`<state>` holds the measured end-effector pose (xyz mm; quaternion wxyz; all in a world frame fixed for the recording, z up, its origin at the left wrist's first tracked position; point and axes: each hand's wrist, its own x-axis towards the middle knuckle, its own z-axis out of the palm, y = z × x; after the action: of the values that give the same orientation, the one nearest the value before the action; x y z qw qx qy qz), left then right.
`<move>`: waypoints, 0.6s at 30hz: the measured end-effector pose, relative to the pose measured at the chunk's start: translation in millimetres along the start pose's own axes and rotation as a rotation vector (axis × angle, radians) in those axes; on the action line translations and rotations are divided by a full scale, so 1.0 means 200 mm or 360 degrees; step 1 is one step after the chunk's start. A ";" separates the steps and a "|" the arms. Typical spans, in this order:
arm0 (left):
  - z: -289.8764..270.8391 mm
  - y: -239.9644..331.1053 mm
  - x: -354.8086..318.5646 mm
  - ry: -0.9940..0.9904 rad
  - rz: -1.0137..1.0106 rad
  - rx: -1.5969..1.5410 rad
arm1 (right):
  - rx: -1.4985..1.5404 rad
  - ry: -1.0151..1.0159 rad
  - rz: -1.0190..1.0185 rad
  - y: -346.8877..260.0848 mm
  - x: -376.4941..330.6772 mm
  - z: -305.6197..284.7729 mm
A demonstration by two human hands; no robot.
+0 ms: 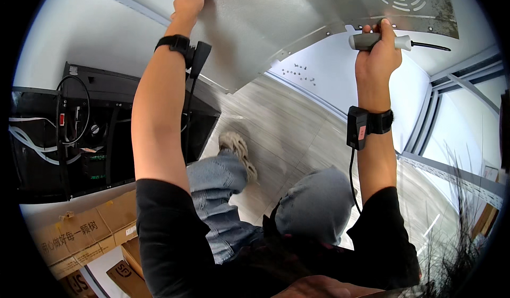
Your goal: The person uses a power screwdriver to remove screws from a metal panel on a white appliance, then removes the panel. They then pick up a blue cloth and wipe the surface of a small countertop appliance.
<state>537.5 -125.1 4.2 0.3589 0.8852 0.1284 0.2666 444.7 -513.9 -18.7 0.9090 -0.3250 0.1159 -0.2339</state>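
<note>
A large grey sheet-metal panel with a round slotted vent and holes along its edge is raised in front of me. My left hand is closed on the panel's left edge, at the top of the view. At the panel's lower right edge is my right hand, closed around a screwdriver with a grey and white handle. Its dark shaft points right. The fingertips of this hand touch the panel's edge. Several small screws lie scattered on a white surface below the panel.
To the left stands an opened black cabinet with cables and circuit boards inside. Cardboard boxes sit at the lower left. Metal frame rails run along the right. My feet are over a pale wood-look floor.
</note>
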 end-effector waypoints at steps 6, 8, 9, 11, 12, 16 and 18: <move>0.19 -0.12 0.22 0.0003 -0.0063 0.0530 | -0.0077 0.0083 0.0119 0.18 0.01 -0.06; 0.32 -0.01 0.17 -0.0014 -0.0107 0.0729 | -0.0185 0.0159 0.0110 0.23 0.04 -0.10; 0.35 -0.06 0.21 -0.0046 -0.0096 0.0783 | -0.0192 0.0193 0.0189 0.27 0.02 -0.11; 0.44 -0.09 0.29 -0.0167 -0.0091 0.0830 | -0.0198 0.0263 0.0290 0.33 0.01 -0.15; 0.51 -0.09 0.30 -0.0262 -0.0105 0.0811 | -0.0226 0.0329 0.0339 0.35 0.01 -0.17; 0.77 -0.18 0.34 -0.0595 -0.0017 0.0939 | -0.0205 0.0549 0.0411 0.52 -0.06 -0.30; 0.88 -0.24 0.37 -0.0775 -0.0047 0.0982 | -0.0253 0.0594 0.0446 0.59 -0.12 -0.31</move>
<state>696.7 -160.2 -106.9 0.0998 0.9869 0.1263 -0.0076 443.1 -453.9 -140.7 0.8669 -0.3274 0.3438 -0.1517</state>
